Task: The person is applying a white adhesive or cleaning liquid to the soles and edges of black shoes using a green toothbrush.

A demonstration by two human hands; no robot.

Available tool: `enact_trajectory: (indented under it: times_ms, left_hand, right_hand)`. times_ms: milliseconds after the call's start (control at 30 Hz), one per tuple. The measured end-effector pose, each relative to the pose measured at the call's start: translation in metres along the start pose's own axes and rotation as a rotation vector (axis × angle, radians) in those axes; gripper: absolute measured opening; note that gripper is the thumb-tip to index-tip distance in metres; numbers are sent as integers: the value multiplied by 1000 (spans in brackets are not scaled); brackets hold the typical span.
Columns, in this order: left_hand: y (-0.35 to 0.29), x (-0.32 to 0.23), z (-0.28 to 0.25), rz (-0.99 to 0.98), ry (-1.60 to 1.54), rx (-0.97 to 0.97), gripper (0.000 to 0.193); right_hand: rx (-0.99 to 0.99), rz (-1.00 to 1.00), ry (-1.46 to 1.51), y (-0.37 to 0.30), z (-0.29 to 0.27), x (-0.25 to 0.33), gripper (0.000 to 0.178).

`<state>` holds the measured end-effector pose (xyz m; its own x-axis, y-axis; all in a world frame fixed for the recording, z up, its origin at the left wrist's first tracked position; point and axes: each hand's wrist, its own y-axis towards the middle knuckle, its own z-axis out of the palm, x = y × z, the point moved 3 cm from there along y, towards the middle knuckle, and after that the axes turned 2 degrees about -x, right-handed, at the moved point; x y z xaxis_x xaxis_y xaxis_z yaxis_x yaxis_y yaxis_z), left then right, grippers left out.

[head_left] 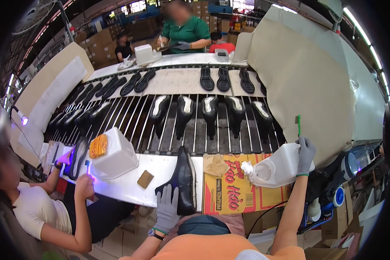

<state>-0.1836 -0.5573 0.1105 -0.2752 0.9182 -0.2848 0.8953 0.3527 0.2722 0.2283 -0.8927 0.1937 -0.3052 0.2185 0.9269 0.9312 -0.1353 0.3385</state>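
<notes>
Over my feed I judge brushing of the black shoe [185, 182] unfinished: it lies on the bench [125, 187] against my left hand [167, 209], its fingers stretched out flat, while my right hand [306, 151] has its fingers closed around one green brush [298, 123], raised clear of the shoe. Whether the pieces on the rack [136, 119] are finished, I can't tell. I count one shoe at the left fingers; five pale-bottomed shoes [209, 116] in the row beyond them; two white containers, one beside the right fingers [286, 162], another ahead-left of the left fingers [119, 158]; one brown block [145, 178].
</notes>
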Motion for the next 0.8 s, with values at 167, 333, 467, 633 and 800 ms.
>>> enact_trajectory:
  times_ms: [167,333,467,633,800]
  left_hand:
    - [13,32,-32,-197,-477,-38,83]
    - [37,73,-48,-402,-624,-255,72]
    - [45,89,-42,-517,-447,-382,58]
    - [33,92,-37,-852,-1027,-464,34]
    - [45,80,-41,-990,-1403,-633,18]
  right_hand:
    - [28,25,28,-5,-1,3,21]
    - [47,-29,-53,-6,0,2,22]
    - [18,-227,-165,-3,1,-1,21]
    - [93,-172,-180,1,1,-7,23]
    - [96,-83,-140,1,-2,-10,26]
